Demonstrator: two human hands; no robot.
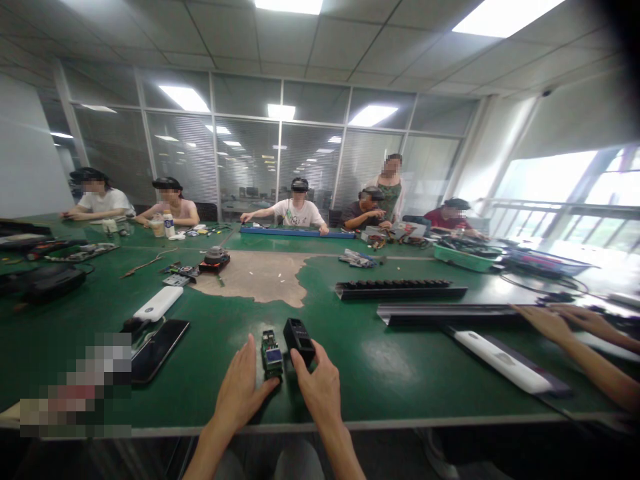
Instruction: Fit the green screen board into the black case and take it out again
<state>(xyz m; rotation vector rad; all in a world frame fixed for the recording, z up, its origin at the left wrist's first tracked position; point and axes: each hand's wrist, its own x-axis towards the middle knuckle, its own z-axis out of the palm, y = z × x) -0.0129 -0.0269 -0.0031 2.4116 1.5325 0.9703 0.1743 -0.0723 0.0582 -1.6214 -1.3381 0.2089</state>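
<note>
My right hand point(320, 387) grips a black plastic housing point(299, 335) by its near end, thumb on one side and fingers on the other. Just to its left lies a small green circuit board module point(271, 353) with a blue part on top. My left hand point(243, 383) is beside that module, its fingers stretched out and the thumb reaching to the module's near end. Whether the thumb touches the module I cannot tell. Both hands are close to the table's front edge.
The green table point(360, 380) has a worn tan patch point(250, 277). A phone point(160, 351) and white power bank point(159, 303) lie left. Black metal channels point(400, 291), a white device point(503, 360) and a co-worker's hands point(550, 323) are right. Several people sit across.
</note>
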